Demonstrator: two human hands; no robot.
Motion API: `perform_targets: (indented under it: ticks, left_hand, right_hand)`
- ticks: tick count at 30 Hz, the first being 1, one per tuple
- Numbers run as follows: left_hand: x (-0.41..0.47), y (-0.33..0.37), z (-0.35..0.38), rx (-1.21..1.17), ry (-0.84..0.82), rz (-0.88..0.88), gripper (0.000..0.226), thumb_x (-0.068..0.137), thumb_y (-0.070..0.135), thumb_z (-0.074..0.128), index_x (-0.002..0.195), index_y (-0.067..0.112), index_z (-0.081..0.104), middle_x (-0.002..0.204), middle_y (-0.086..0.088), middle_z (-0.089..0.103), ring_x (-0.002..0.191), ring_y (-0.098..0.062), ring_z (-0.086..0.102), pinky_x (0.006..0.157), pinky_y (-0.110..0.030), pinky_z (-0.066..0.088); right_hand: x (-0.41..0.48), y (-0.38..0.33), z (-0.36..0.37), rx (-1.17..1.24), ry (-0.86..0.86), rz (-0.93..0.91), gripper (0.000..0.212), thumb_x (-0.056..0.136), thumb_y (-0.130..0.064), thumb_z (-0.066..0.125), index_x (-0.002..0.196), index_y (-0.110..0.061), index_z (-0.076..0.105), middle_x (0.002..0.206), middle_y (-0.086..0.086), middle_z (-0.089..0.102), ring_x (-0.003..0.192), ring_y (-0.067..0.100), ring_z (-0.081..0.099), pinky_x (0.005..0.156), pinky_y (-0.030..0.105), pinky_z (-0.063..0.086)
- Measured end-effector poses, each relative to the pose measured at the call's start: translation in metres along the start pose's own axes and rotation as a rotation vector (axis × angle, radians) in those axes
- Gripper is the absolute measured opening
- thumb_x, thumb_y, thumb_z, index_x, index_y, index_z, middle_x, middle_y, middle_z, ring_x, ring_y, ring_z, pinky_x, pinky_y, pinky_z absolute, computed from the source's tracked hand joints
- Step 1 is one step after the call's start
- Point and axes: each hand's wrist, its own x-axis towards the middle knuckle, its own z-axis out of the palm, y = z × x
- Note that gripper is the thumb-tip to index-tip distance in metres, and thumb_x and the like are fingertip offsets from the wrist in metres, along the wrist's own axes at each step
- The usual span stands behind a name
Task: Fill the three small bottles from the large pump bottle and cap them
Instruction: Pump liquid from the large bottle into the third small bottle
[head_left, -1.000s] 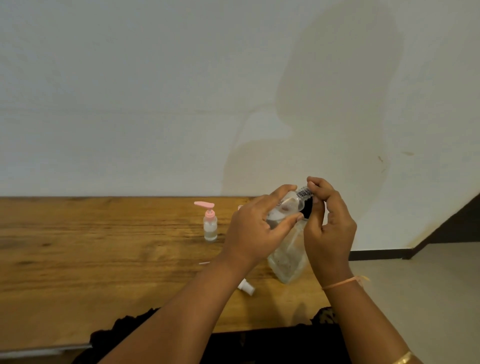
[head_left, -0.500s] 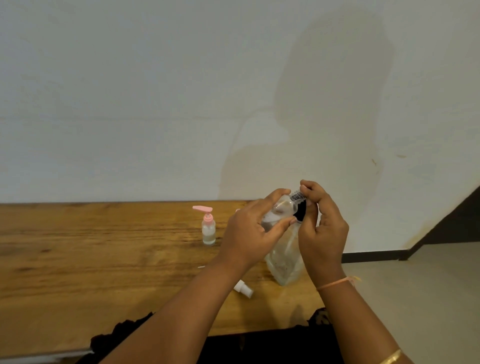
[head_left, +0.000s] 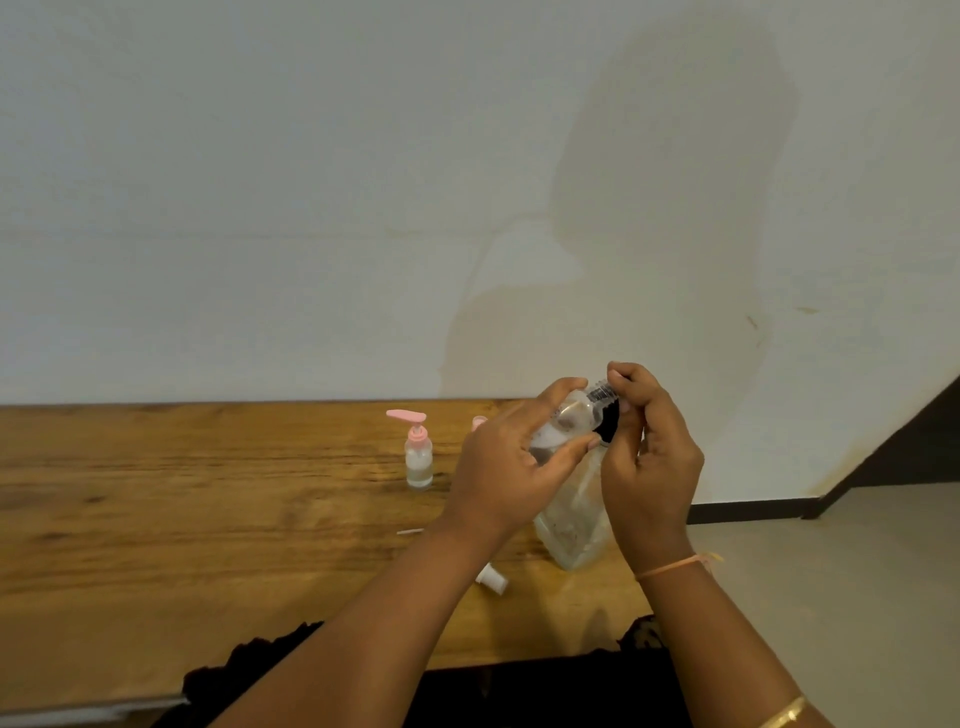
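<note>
Holding tilted small bottle (head_left: 569, 418) at pump bottle (head_left: 574, 525), pink-capped bottle (head_left: 418, 465) part-filled

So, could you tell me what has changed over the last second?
Nothing visibly moved. The left hand still holds the small clear plastic bottle at the black pump head of the large clear bottle, which the right hand still pinches. The small pink-pump bottle and white cap stay on the wooden table.

wooden table (head_left: 156, 519) | pink-pump bottle (head_left: 418, 462) upright | white cap (head_left: 492, 579) lying
</note>
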Motion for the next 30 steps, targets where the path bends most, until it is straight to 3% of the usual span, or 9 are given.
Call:
perform_targets:
  ticks: [4, 8, 15, 21, 30]
  left_hand:
    - [0.001, 0.0, -0.003, 0.004, 0.007, 0.011, 0.053, 0.08, 0.056, 0.054, 0.131, 0.048, 0.038, 0.107, 0.008, 0.067, 0.096, -0.008, 0.062, 0.08, -0.034, 0.055]
    - [0.0, -0.004, 0.003, 0.017, -0.007, -0.016, 0.052, 0.081, 0.054, 0.056, 0.131, 0.044, 0.043, 0.112, 0.014, 0.066, 0.102, -0.001, 0.059, 0.083, -0.019, 0.051]
    - [-0.001, -0.002, 0.003, 0.005, -0.019, -0.02, 0.049, 0.084, 0.045, 0.064, 0.13, 0.042, 0.048, 0.115, 0.013, 0.065, 0.104, -0.001, 0.059, 0.083, -0.01, 0.048]
    - [0.0, 0.002, -0.006, 0.024, -0.015, 0.016, 0.052, 0.082, 0.055, 0.054, 0.131, 0.045, 0.041, 0.113, 0.009, 0.066, 0.101, -0.005, 0.06, 0.082, -0.029, 0.055]
    - [-0.003, -0.002, 0.005, -0.015, -0.035, -0.046, 0.051, 0.085, 0.041, 0.066, 0.132, 0.038, 0.048, 0.119, 0.011, 0.064, 0.107, -0.002, 0.058, 0.086, -0.014, 0.05]
  right_hand:
    - [0.003, -0.002, 0.001, -0.01, -0.015, -0.003, 0.031, 0.09, 0.007, 0.043, 0.11, -0.01, 0.06, 0.114, -0.001, 0.059, 0.11, -0.009, 0.052, 0.092, 0.013, 0.044]
    - [0.0, 0.008, 0.001, -0.043, -0.002, -0.017, 0.032, 0.088, 0.01, 0.043, 0.11, -0.007, 0.06, 0.113, 0.002, 0.059, 0.109, -0.009, 0.051, 0.092, 0.011, 0.043]
    - [-0.003, 0.006, 0.0, -0.032, -0.017, -0.001, 0.034, 0.088, 0.011, 0.044, 0.111, -0.011, 0.058, 0.114, 0.0, 0.058, 0.11, -0.011, 0.05, 0.092, 0.01, 0.042]
    - [0.002, -0.001, -0.001, -0.028, -0.011, -0.002, 0.033, 0.088, 0.011, 0.044, 0.111, -0.005, 0.062, 0.116, 0.006, 0.061, 0.113, 0.01, 0.055, 0.096, 0.013, 0.041]
    - [-0.004, 0.011, -0.004, -0.039, -0.048, 0.015, 0.031, 0.089, 0.009, 0.044, 0.111, -0.005, 0.06, 0.115, 0.005, 0.06, 0.109, 0.001, 0.054, 0.092, 0.012, 0.043]
